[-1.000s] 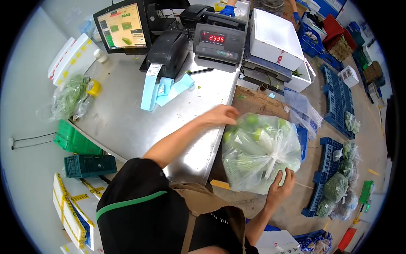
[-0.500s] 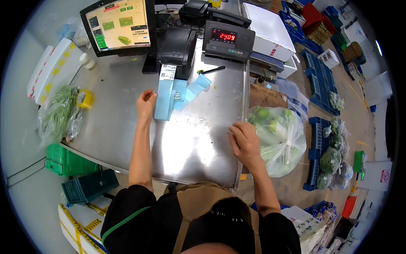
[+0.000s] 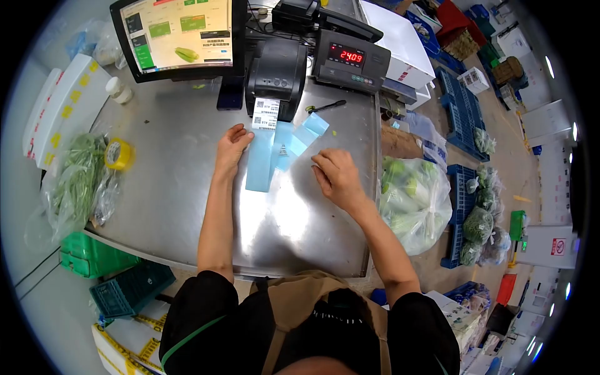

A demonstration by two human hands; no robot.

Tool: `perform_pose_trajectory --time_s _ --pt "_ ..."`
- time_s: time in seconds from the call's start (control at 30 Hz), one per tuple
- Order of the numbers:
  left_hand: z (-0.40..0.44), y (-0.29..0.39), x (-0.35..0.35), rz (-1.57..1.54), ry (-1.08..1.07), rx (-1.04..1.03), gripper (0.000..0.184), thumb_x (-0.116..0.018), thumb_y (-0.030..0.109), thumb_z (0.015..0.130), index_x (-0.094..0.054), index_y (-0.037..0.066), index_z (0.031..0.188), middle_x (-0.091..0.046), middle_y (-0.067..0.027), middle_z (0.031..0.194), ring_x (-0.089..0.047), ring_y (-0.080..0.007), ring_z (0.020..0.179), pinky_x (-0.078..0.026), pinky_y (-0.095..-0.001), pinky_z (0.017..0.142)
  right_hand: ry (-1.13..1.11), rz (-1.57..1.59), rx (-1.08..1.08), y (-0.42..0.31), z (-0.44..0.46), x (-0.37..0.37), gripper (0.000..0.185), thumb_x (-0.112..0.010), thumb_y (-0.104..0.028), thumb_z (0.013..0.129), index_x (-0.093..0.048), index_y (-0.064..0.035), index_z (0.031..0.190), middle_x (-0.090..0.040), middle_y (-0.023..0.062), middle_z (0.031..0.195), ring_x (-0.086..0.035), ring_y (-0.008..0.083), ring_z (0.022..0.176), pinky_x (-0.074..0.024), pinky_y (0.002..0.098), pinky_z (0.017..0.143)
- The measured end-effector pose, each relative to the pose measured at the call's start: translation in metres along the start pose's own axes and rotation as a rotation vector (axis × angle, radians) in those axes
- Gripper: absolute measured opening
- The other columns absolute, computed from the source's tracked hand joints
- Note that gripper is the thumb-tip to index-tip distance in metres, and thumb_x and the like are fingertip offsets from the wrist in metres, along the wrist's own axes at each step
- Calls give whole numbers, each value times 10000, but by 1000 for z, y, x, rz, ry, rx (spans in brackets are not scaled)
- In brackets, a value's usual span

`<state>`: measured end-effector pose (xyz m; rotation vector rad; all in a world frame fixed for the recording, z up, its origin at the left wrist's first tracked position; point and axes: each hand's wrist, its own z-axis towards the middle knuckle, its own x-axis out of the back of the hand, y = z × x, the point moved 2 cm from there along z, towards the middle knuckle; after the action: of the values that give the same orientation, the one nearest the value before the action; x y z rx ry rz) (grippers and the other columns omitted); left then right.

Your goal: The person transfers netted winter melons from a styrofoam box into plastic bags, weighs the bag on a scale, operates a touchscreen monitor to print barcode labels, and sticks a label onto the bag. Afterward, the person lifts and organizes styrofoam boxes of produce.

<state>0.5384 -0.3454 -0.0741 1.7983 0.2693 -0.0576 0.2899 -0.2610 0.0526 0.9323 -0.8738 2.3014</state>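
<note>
One clear, knotted plastic bag (image 3: 432, 203), w/ green + whitish veg inside, just beyond R edge of our shiny steel table (image 3: 181, 162). Clear plastic packaging (image 3: 76, 181) w/ leafy green stalks at table's L side, nr yellow tape roll (image 3: 117, 154). Our L hand (image 3: 234, 145) half-open, fingertips at edge of light-blue label strip (image 3: 257, 167); can't tell if touching. Our R hand (image 3: 338, 179) loosely curled, nothing visible in it, nr strip's other side.

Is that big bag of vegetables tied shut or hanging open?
Tied shut: the clear bag has its plastic gathered into a bunch above the greens.
</note>
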Motion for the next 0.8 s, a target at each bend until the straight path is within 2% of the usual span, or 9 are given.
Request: perform_pose_trajectory --time_s 0.37,0.63,0.8 --pt "12 -17 0 -122 -232 100 503 -693 85 757 -496 -89 1186 -616 -158 1030 -596 -209 948 -464 -304 878 74 -68 -71 26 48 -54 216 -681 3 713 -624 -15 921 -609 124 912 -568 295 834 -445 373 731" --pt "19 -13 -1 -64 -238 98 494 -680 73 774 -497 -96 1200 -615 -174 1079 -602 -217 979 -476 -303 870 61 -99 -90 39 70 -89 252 -683 -11 691 -617 -13 934 -604 120 901 -563 285 824 -428 378 713" --pt "23 -17 -4 -77 -266 118 398 -658 50 791 -543 -84 1147 -632 -150 1026 -612 -193 912 -491 -298 828 56 -98 -91 43 74 -101 248 -682 -11 696 -612 -3 934 -600 127 898 -563 290 819 -428 381 714"
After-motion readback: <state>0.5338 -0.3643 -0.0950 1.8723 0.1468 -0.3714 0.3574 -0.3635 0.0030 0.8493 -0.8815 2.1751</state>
